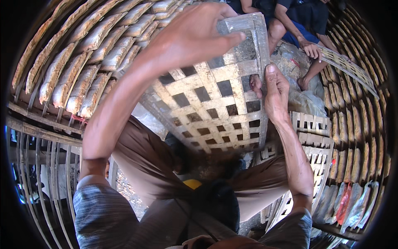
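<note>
You hold a woven bamboo lattice (215, 108) up at frame centre, tilted, over your lap. Your left hand (195, 35) lies on its upper edge at top centre, fingers curled over the frame strip and pressed against it; whether the thumb pinches from behind, you cannot tell. Your right hand (275, 93) clamps the lattice's right edge at centre right, thumb flat along the side strip, fingers wrapped behind, so a firm pinch on the rim. The lattice looks bare: no strips lie on it, only stains and residue on the slats. Upper left, a rack (37, 124) carries rows of flat dried pieces (83, 62), already laid out in lines. Right side of frame, more rows (356, 137) sit along the curve, and a stack of empty lattices (315, 141) lies lower right, just beside your right forearm. Top right, another person (298, 16) sits with a hand (311, 50) on a second lattice (348, 66). Judging by this, much is spread and drying, the one in your hands is empty, and the stack suggests several lattices remain to handle.
</note>
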Motion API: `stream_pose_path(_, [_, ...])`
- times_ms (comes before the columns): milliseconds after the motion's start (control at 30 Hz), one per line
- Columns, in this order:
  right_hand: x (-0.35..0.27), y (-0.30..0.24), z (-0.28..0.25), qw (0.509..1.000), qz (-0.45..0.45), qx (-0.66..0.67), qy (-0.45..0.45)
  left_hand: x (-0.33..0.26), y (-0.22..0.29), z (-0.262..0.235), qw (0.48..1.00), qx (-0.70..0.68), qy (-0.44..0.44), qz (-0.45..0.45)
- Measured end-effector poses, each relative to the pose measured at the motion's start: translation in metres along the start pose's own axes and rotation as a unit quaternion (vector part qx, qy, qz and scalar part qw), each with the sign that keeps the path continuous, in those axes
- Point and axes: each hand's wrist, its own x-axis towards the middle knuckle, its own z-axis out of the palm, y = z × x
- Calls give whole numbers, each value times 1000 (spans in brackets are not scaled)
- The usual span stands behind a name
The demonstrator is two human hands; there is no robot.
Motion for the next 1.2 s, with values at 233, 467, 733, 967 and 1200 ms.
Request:
stream_pose_path(233, [3, 3, 7, 997, 52, -45, -32, 25, -47, 12, 980, -105, -167, -2])
stream_pose_path(467, [9, 12, 4, 996, 69, -43, -43, 18, -71, 35, 974, -174, -109, 98])
stream_pose_path(733, [12, 15, 8, 992, 105, -49, -42, 34, -72, 33, 986, -79, -145, 8])
stream_pose_path(967, [11, 22, 9, 992, 76, -78, -59, 41, -91, 73, 996, -85, 2, 36])
stream_pose_path(1200, [7, 22, 6, 989, 101, -72, -81, 45, -95, 85, 992, -112, -44, -34])
